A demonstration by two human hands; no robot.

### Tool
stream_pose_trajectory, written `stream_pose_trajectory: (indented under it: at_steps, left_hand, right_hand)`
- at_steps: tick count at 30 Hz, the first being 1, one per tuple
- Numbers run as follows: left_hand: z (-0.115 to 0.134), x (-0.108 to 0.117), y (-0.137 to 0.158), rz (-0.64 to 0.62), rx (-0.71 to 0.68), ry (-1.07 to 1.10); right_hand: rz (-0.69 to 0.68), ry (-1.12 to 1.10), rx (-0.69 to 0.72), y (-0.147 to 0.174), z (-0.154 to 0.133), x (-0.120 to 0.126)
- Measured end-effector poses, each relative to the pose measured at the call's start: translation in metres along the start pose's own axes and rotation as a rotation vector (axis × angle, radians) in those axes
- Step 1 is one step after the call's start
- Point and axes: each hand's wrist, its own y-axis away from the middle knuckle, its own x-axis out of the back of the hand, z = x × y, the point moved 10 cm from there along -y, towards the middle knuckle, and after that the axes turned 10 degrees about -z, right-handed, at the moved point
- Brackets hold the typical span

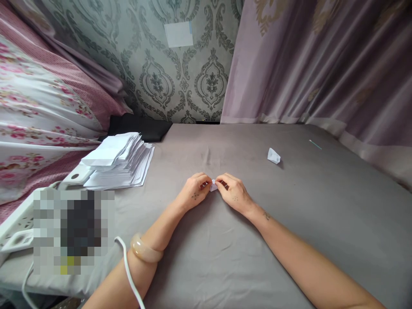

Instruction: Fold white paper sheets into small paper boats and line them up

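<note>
The grey cloth [225, 266] covers the work surface; it is matte, with shallow creases at the near side. A smooth white cable [128, 268] crosses the left forearm, next to a glossy, cream-coloured ring bangle [146, 249]. To the left, a pixelated block hides the objects beneath it; a white slotted plastic unit [19, 216] shows beside it.

The left hand [197, 188] and the right hand [235, 190] meet over the middle of the cloth. Thumb and fingers of each are closed in a fingertip pinch on a small paper piece [214, 186], which sits between the two hands. The piece is white and folded; its full shape is hidden by the fingers.

Left of the hands, a paper stack [120, 161] has uneven layers and offset edges. Right of the hands and farther away, a faceted folded paper [274, 156] rests on the cloth; whether it holds anything cannot be told. Beyond it to the right lies a thin rod [315, 144]. Behind the stack is a flat black item [141, 125].

Rear boundary: damask-patterned wallpaper [157, 81] bearing a rectangular white sheet [179, 34], and a satiny mauve curtain [289, 64] in vertical folds.
</note>
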Motion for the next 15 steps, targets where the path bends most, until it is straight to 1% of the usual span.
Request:
stream_pose_trajectory:
  at_steps: [8, 10, 13, 15]
  left_hand:
    - [-0.015, 0.000, 0.005, -0.011, 0.088, 0.037]
    - [-0.014, 0.000, 0.005, -0.027, 0.072, 0.029]
    - [-0.006, -0.003, 0.004, -0.058, 0.004, -0.008]
    - [-0.002, -0.004, 0.004, -0.066, -0.024, -0.025]
  right_hand:
    - [0.020, -0.023, -0.086, 0.007, 0.015, 0.010]
    - [-0.009, -0.009, -0.043, 0.007, 0.012, 0.008]
    - [-0.072, 0.057, 0.058, 0.008, 0.000, 0.001]
    - [-0.098, 0.100, 0.081, 0.009, -0.005, -0.002]
